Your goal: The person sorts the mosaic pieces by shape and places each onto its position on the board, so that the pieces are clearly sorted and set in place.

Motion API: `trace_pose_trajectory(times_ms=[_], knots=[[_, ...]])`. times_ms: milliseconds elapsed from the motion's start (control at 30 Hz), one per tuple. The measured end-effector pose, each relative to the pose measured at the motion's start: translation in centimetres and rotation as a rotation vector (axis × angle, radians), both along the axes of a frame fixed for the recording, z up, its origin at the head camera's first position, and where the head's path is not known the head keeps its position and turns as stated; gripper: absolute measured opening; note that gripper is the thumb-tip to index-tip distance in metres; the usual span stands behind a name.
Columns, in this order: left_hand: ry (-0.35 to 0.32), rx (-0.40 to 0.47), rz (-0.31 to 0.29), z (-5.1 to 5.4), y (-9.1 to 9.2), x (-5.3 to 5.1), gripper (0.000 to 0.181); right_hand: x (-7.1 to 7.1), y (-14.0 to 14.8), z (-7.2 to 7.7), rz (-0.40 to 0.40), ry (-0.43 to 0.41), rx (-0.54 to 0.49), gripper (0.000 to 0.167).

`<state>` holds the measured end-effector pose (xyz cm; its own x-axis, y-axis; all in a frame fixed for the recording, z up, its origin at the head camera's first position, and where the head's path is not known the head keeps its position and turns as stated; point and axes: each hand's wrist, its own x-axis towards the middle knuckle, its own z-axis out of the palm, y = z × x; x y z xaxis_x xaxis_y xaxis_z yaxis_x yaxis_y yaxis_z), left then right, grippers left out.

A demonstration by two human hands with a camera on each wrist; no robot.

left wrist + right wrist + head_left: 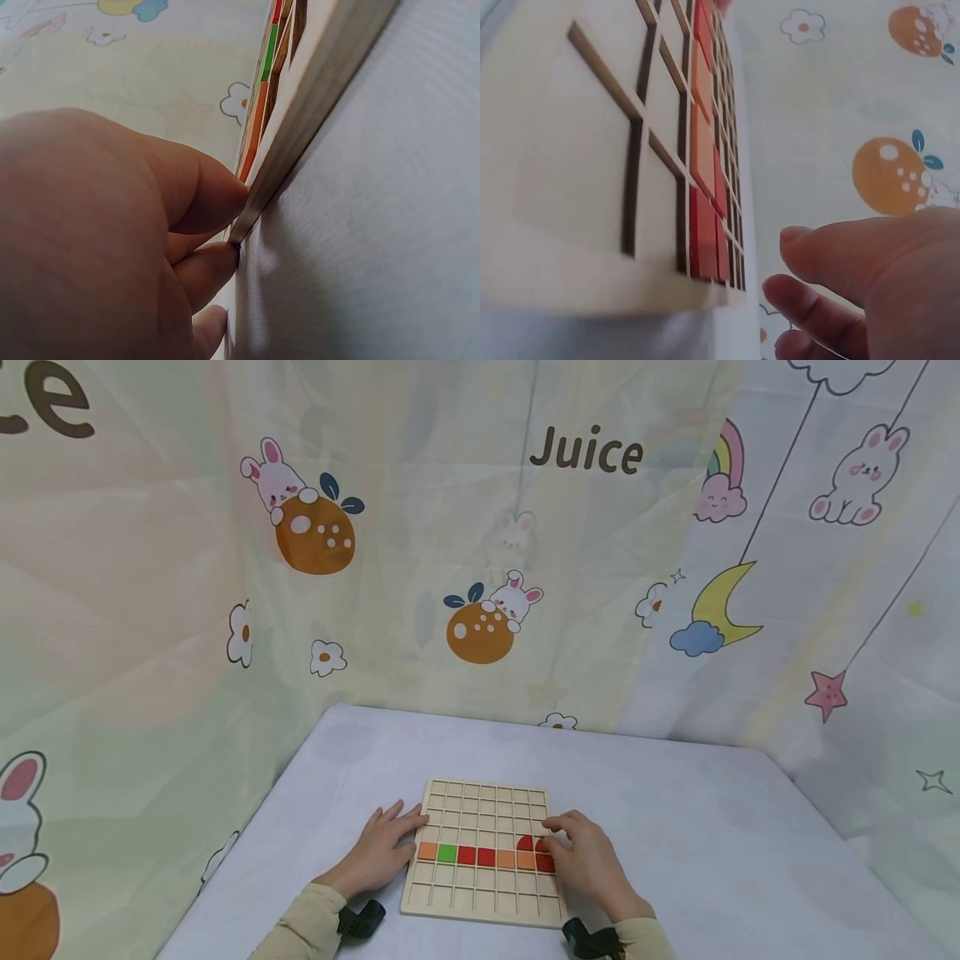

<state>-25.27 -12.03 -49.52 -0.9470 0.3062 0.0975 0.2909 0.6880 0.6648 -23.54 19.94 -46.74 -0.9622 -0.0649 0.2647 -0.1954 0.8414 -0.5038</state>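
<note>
You were in a small corner closed in by hanging cloth, closer to a curtained booth than an open room; whether it stood in a home or a studio could not be told. Creased pale cream-and-green fabric sheets (405, 527) rose behind and to the left of a broad white table (712, 827), with a white printed fabric sheet (810, 581) on your right. Their prints were childlike: white rabbits (279, 483) hugging round brown-orange fruits (315, 539), the dark brown word "Juice" (587, 452), a yellow crescent moon (708, 597) and a smiling pink star (827, 693).
</note>
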Motion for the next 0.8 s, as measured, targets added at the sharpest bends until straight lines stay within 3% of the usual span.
trace_pose_trajectory(times_ms=[267,433,800], knots=[[0.005,0.0,0.005,-0.1,0.0,0.0,0.041,0.2,1.7,0.3,-0.094,-0.021,0.03,0.018],[-0.018,-0.003,0.014,-0.5,0.0,0.1,0.041,0.2,2.6,0.2,-0.152,-0.109,0.023,0.019],[0.002,-0.009,0.016,-0.5,0.0,-0.4,0.041,0.3,5.0,0.3,-0.16,-0.152,0.035,0.018]])
